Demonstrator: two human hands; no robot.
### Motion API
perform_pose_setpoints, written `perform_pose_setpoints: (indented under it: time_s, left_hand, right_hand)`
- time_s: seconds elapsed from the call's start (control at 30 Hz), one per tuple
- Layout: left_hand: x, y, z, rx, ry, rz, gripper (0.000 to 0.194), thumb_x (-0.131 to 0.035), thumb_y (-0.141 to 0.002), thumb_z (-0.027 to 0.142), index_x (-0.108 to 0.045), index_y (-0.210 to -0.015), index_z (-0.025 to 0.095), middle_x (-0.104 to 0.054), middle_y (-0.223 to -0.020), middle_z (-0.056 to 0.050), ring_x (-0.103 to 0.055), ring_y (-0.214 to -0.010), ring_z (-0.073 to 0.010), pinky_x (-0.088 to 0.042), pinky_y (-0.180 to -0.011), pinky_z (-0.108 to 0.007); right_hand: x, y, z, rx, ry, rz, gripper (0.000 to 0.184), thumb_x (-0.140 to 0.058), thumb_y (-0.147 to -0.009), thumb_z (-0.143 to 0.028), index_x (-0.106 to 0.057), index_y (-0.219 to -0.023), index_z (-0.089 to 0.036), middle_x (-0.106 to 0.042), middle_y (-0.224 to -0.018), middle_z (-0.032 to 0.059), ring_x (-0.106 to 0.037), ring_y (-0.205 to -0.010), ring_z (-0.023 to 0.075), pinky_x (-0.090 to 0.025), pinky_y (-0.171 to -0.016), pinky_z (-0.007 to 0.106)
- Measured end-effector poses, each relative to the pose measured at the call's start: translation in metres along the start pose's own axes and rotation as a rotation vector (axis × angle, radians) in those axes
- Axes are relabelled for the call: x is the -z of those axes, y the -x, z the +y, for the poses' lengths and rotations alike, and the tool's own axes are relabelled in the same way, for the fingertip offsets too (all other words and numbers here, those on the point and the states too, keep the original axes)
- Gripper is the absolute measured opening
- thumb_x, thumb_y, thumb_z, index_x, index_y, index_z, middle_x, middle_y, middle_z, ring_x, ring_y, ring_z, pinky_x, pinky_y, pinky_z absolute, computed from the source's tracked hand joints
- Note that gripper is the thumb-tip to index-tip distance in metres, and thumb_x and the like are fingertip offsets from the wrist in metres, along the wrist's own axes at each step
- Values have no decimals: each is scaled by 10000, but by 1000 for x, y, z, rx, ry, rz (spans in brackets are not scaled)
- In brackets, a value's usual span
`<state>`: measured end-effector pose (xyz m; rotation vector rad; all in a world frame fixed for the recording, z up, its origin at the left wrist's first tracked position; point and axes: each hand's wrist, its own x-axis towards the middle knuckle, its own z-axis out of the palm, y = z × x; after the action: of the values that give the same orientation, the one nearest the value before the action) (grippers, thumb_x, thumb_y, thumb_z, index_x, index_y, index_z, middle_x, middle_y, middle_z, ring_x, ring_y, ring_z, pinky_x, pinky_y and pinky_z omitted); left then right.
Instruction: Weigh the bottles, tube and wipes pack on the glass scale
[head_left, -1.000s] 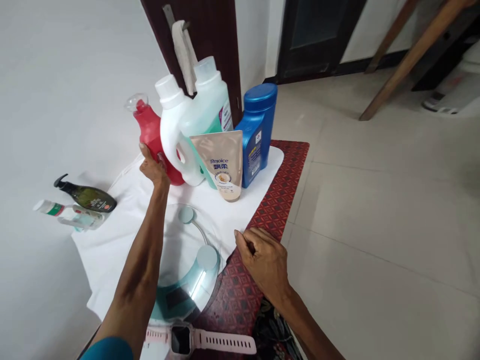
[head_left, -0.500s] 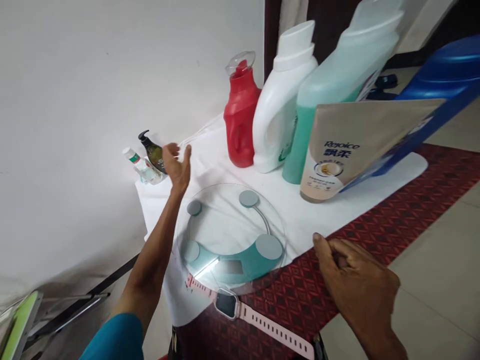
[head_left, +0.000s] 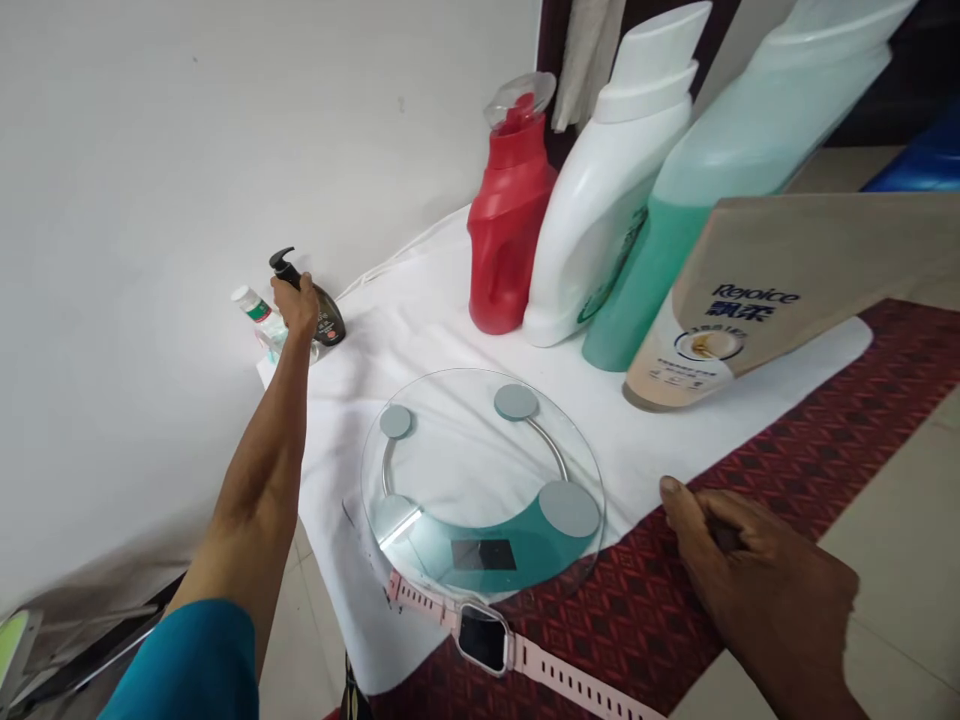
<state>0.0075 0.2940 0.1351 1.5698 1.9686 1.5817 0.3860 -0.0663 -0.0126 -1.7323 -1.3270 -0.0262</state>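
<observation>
My left hand (head_left: 298,305) reaches to the far left corner of the white cloth (head_left: 420,320) and closes round a dark pump bottle (head_left: 324,312) lying there. Beside it lies a small clear bottle with a white cap (head_left: 259,320). My right hand (head_left: 757,575) rests on the red patterned mat (head_left: 787,470) with its fingers curled under; nothing shows in it. A round glass bathroom scale (head_left: 480,480) lies between my hands.
A red bottle (head_left: 510,230), a white jug (head_left: 600,210), a green-filled jug (head_left: 720,190) and a beige Rejoice pouch (head_left: 780,290) stand along the back. A pink-strapped watch (head_left: 487,635) lies in front of the scale. White wall on the left.
My left hand left the red bottle, swung left with fingers apart, and now grips the dark pump bottle. The camera moved lower and closer. My right hand stayed on the mat.
</observation>
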Motion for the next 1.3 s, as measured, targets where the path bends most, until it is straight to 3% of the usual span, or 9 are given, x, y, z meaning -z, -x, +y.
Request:
perform_pose_setpoints:
  time_s: [0.1, 0.2, 0.3, 0.43, 0.63, 0.87, 1.0, 1.17, 1.3]
  left_hand:
    - [-7, 7, -1, 33, 49, 52, 284, -774, -972, 309, -520, -1053, 209, -684, -1187, -129, -629, -1323, -338, -440, -1190, -514]
    - [-6, 20, 8, -58, 155, 56, 400, -832, -947, 362, -454, -915, 234, -601, -934, -5, -625, -1137, -228, -478, -1071, -427]
    - [9, 38, 28, -192, 220, 21, 446, -848, -933, 491, -503, -915, 209, -539, -867, 30, -595, -1040, -178, -474, -976, -410]
    - [49, 88, 63, -427, 332, -230, 557, -842, -890, 694, -668, -1036, 185, -662, -981, -38, -648, -1028, -221, -461, -923, -491]
    - [93, 195, 92, -374, 442, -500, 492, -833, -902, 676, -748, -1075, 223, -768, -1102, -101, -726, -1059, -296, -573, -910, -474]
    - [100, 255, 86, -392, 424, -615, 411, -799, -951, 573, -726, -1149, 220, -774, -1141, -81, -727, -1039, -250, -586, -921, -412]
    - [101, 264, 83, -440, 393, -592, 402, -785, -978, 550, -712, -1206, 227, -762, -1176, -81, -723, -1098, -260, -580, -959, -414]
    - [107, 268, 71, -493, 357, -589, 602, -717, -986, 687, -626, -1386, 246, -694, -1368, -131, -689, -1281, -314, -565, -1077, -473]
    - [121, 280, 43, -376, 362, -467, 633, -659, -1015, 702, -588, -1461, 259, -679, -1437, -151, -682, -1322, -311, -550, -1121, -493]
  right_hand:
    - [0, 1, -1, 13, 1, 6, 494, -620, -1041, -444, -491, -597, -269, -572, -541, 17, -588, -501, 211, -366, -539, 385]
    - [1, 1, -2, 22, 0, 1, 501, -618, -1057, -430, -486, -606, -256, -569, -556, 3, -559, -508, 177, -371, -556, 358]
    - [0, 1, -4, 27, -14, 5, 514, -614, -1054, -423, -455, -596, -252, -536, -548, -16, -513, -499, 155, -362, -564, 345]
    - [-3, 1, -4, -22, -22, 28, 522, -610, -1034, -411, -394, -583, -257, -459, -528, -32, -454, -501, 146, -339, -580, 345]
    - [-6, 1, -2, -67, -38, 11, 498, -585, -996, -410, -366, -574, -262, -428, -526, -25, -422, -518, 144, -314, -605, 351]
    - [-9, 2, 1, -83, 4, -7, 499, -555, -980, -449, -330, -572, -269, -407, -533, -13, -419, -543, 156, -290, -623, 351]
    - [-11, 3, 1, -78, 25, -10, 462, -550, -962, -422, -346, -577, -269, -452, -560, -1, -433, -567, 162, -282, -634, 356]
    - [-13, 4, 1, -77, 28, 0, 472, -550, -976, -439, -332, -590, -274, -439, -564, -5, -432, -577, 167, -287, -647, 362]
    - [-13, 4, 1, -73, 13, 4, 463, -538, -967, -438, -340, -584, -270, -442, -566, -4, -434, -589, 167, -292, -653, 357]
